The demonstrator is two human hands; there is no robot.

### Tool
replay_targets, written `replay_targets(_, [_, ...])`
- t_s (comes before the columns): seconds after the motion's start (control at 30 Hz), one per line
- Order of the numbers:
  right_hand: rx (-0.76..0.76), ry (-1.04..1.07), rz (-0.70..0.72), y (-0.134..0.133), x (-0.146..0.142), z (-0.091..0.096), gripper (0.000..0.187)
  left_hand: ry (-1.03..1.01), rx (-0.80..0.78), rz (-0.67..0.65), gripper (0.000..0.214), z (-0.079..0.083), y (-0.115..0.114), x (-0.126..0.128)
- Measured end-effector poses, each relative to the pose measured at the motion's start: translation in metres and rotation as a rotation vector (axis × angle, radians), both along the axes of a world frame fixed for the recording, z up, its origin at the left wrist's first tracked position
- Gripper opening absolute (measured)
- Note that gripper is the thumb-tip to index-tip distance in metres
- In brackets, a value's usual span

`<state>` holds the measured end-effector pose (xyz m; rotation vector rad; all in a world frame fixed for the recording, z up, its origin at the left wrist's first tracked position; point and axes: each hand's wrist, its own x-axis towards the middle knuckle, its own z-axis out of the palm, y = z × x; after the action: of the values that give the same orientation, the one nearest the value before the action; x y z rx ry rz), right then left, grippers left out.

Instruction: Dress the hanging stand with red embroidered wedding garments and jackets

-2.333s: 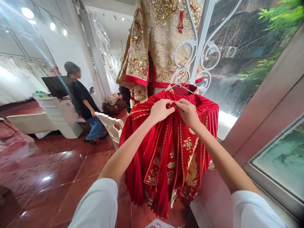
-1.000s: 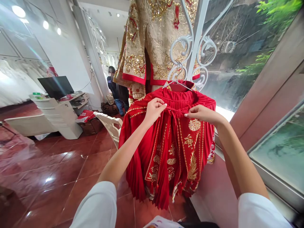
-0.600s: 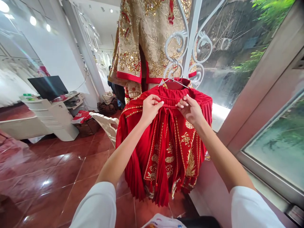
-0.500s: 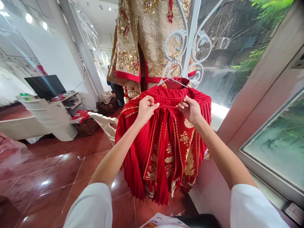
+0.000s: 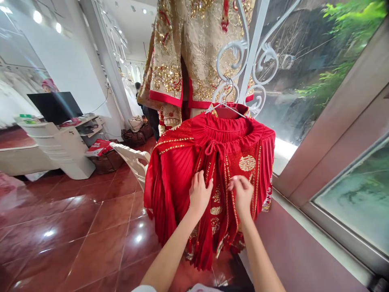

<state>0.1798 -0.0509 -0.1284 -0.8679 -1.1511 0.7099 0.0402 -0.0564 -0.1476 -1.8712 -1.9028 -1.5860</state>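
A red pleated skirt (image 5: pixel 173 178) with gold embroidery hangs from a wire hanger (image 5: pixel 226 106) on a white scrolled metal stand (image 5: pixel 253 61). Its red waist tie (image 5: pixel 212 148) sits knotted at the front. My left hand (image 5: pixel 199 194) lies on the embroidered front panel below the knot, fingers bent against the cloth. My right hand (image 5: pixel 243 194) is beside it, fingertips pinching the gold-trimmed edge of a panel. Above hangs a gold sequined jacket (image 5: pixel 188 52) with red trim.
A white chair (image 5: pixel 133 160) stands left of the skirt. Farther left are a white desk (image 5: pixel 57 146) with a dark monitor (image 5: pixel 54 106), and bags (image 5: pixel 136 136) on the glossy red tile floor. A large window (image 5: pixel 306 69) and a sill run along the right.
Both hands let go of the waist tie, which now hangs knotted, and dropped lower onto the skirt's front panels. The person seen walking at the left has gone out of view.
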Motion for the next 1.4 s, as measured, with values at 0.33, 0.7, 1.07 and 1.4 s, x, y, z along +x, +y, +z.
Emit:
replay_targets(0.33, [-0.254,-0.417,0.199,-0.012,-0.042,-0.052,0.019,-0.722,-0.227,-0.685,0.023,-0.005,0.004,-0.042])
replay_targets(0.7, [-0.321,-0.821,0.251,-0.018,-0.047,-0.038,0.018,-0.729,-0.229,-0.663,0.023,-0.007,0.003,-0.042])
replay_targets(1.07, [-0.714,-0.096,0.583,-0.01,-0.048,-0.048,0.023,-0.195,-0.306,-0.318,0.041,-0.071,-0.027,-0.041])
replay_targets(1.4, [-0.849,0.144,0.693,-0.01,-0.059,-0.032,0.019,0.086,-0.404,-0.263,0.016,-0.083,-0.03,-0.045])
